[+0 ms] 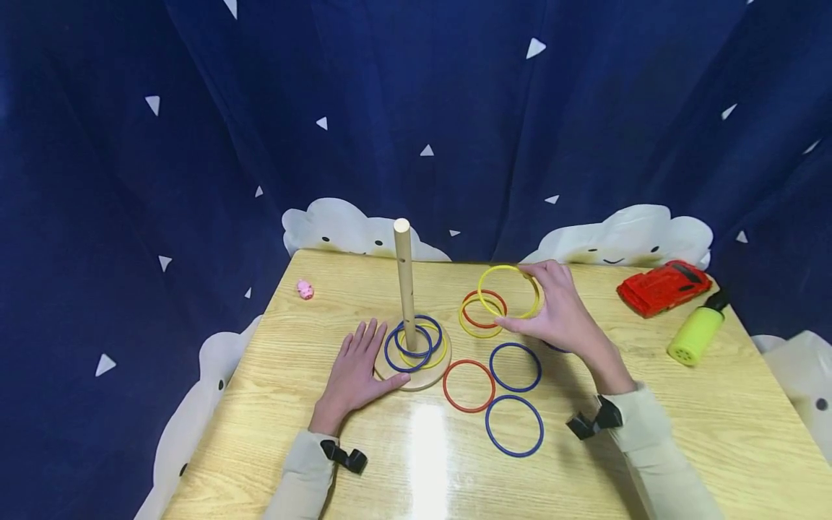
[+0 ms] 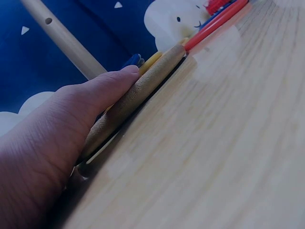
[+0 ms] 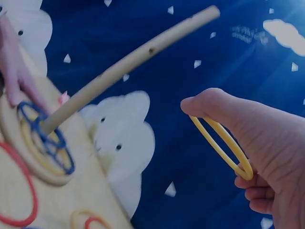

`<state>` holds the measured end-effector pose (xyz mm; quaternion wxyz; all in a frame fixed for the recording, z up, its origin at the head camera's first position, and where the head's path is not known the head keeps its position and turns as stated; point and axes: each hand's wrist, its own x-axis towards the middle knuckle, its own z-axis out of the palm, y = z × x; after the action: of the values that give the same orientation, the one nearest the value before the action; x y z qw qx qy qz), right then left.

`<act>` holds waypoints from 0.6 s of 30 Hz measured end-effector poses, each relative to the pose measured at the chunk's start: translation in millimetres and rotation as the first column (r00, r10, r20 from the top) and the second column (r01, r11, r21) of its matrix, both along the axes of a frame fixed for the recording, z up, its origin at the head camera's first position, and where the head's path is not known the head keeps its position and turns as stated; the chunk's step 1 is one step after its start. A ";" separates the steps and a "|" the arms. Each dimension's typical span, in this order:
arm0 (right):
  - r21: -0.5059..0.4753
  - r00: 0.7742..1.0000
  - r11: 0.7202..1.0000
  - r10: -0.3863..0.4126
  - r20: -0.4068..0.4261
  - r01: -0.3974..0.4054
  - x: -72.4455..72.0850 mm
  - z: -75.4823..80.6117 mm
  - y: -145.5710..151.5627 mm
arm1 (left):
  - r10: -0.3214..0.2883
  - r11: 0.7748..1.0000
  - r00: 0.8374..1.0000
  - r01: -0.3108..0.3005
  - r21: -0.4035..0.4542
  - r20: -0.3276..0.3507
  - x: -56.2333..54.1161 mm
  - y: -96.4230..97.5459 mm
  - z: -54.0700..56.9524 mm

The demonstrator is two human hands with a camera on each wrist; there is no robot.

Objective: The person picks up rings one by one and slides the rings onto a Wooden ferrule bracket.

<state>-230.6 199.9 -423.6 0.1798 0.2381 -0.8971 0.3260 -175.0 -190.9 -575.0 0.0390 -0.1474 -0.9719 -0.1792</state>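
A wooden post (image 1: 404, 278) stands upright on a round wooden base (image 1: 422, 382). Two blue rings (image 1: 388, 354) and a yellow ring lie around its foot. My left hand (image 1: 354, 375) rests at the base's left side, fingers stretched out and thumb on its rim. To the right of the post, my right hand (image 1: 552, 310) pinches another yellow ring (image 3: 245, 172) between thumb and fingers, raised above the table. Below it, a yellow ring (image 1: 481, 336) and a red ring (image 1: 486, 292) overlap on the table.
A red ring (image 1: 469, 412) and two blue rings (image 1: 516, 455) lie right of the base; my right hand partly hides another blue one. A red toy car (image 1: 663, 287) and a green bottle (image 1: 697, 334) lie far right, a small pink toy (image 1: 305, 289) far left.
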 end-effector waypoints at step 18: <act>-0.100 0.960 0.973 0.181 -0.215 -0.207 -12.9 108.0 -49.4 | -0.005 1.000 1.000 0.005 -0.004 -0.012 0.3 -0.2 -2.1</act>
<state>-243.5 150.5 -315.6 0.2524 0.3458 -0.8245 0.3700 -174.7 -191.0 -577.1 0.0441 -0.1509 -0.9717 -0.1765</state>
